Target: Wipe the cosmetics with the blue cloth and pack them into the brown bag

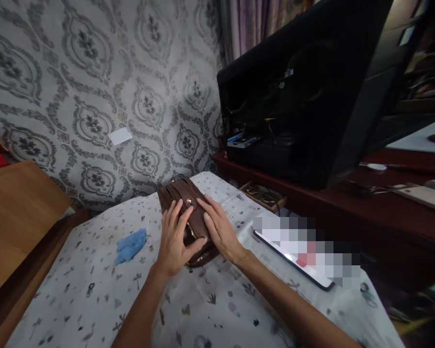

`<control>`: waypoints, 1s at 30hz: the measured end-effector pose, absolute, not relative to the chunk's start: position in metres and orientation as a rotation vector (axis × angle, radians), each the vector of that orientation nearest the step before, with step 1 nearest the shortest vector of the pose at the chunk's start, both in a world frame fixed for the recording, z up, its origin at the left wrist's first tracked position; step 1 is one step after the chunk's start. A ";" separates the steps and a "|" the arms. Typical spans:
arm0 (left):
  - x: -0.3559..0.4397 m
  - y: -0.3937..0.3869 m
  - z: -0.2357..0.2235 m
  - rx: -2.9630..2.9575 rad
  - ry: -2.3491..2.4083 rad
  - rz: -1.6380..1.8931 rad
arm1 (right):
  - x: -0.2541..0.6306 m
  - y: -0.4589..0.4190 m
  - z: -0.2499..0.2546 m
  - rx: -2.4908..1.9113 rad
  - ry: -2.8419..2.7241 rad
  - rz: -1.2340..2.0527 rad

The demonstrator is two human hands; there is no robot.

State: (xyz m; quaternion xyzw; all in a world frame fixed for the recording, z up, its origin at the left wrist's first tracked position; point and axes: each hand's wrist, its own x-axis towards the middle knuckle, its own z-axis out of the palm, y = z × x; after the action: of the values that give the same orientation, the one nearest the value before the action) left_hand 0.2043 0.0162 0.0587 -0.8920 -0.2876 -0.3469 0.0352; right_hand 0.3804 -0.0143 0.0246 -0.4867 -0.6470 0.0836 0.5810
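Observation:
A brown leather bag (181, 195) with straps and a metal stud lies on a table covered by a white patterned cloth (94, 290). My left hand (174, 239) rests on the bag's near left side, fingers spread over the top and thumb against its front edge. My right hand (219, 227) lies flat on the bag's right side with fingers stretched toward the stud. Both hands press on the bag without lifting it.
A crumpled blue cloth (131, 245) lies left of the bag. A phone (297, 258) with a lit screen sits at the right. A dark wooden shelf (348, 203) carries a large black case (304, 92). A wooden board (14, 212) stands at the left, patterned wallpaper behind.

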 end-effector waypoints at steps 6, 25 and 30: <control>0.205 0.020 0.054 -2.752 -0.832 -1.118 | 0.380 -0.011 0.025 -1.163 -1.533 0.167; 0.201 0.018 0.058 -2.802 -0.976 -1.474 | 0.407 -0.029 0.011 -0.905 -1.376 0.651; 0.204 0.014 0.060 -2.812 -1.045 -1.538 | 0.398 -0.025 0.008 -0.985 -1.399 0.484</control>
State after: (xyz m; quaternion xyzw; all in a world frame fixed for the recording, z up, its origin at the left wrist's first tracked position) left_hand 0.2039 0.0138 0.0600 -0.8286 -0.3079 -0.4534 -0.1144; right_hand 0.3979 -0.0255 0.0079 -0.4302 -0.6110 0.2113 0.6301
